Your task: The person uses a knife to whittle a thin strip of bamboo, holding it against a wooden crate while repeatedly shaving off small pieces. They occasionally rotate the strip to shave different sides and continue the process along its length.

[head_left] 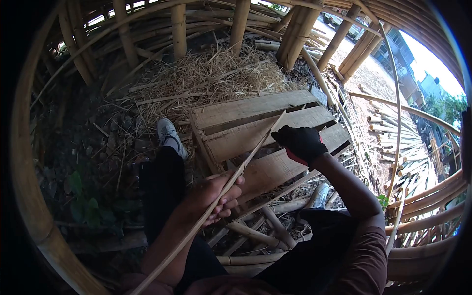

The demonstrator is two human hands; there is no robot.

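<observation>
A long, thin bamboo strip (pixel 196 222) runs diagonally from the bottom left up to its tip over a wooden slatted bench. Bare and with its fingers curled round the strip, my left hand (pixel 220 196) is in front of the bench's near left part. My right hand (pixel 301 143) wears a dark glove with red on it. It is closed just right of the strip's tip, above the slats; what it holds, if anything, is hidden. The wooden bench (pixel 268 129) has wide planks with gaps between them.
Straw and shavings (pixel 211 78) lie behind the bench. Upright bamboo posts (pixel 239 27) stand along the back. Cut bamboo poles (pixel 413 157) lie at the right. A curved bamboo pole (pixel 29 162) bends along the left edge. My shoe (pixel 169 135) is left of the bench.
</observation>
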